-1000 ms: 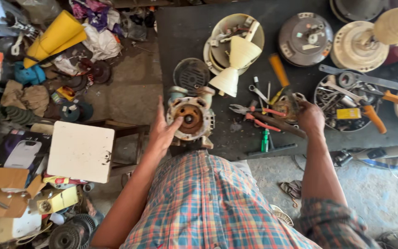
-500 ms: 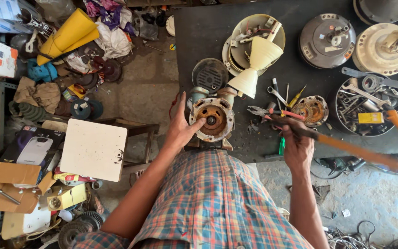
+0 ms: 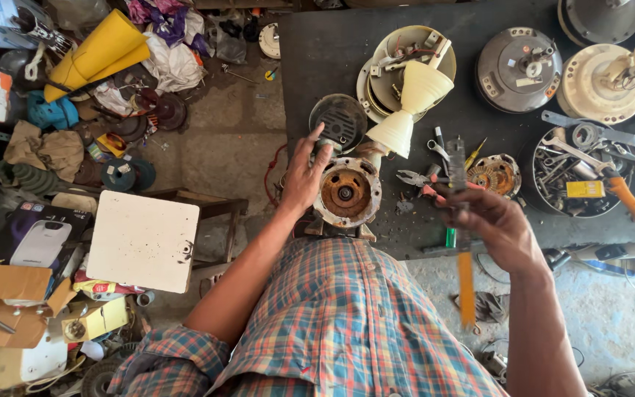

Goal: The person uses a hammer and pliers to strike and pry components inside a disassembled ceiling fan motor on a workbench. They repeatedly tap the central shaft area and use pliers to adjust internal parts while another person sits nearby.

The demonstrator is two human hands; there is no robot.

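A round rusty motor housing (image 3: 347,194) stands at the near edge of the dark workbench (image 3: 317,66). My left hand (image 3: 304,176) grips its left side, fingers spread over the top. My right hand (image 3: 490,224) is raised to the right of the motor and is shut on a hammer (image 3: 461,220) with an orange handle; the metal head points up toward the bench and the handle hangs down past my wrist. A cream fan cone (image 3: 409,110) lies just behind the motor.
Open fan motors (image 3: 519,70) and a tray of wrenches and tools (image 3: 589,173) crowd the bench's right side. Pliers (image 3: 413,179) lie beside the motor. A white stool (image 3: 145,239) stands on the left, with boxes, rags and a yellow cone (image 3: 93,51) strewn over the floor.
My right hand picked the hammer from the tool pile, swung it out and has now turned it upright next to the motor. My left hand stayed on the motor housing.
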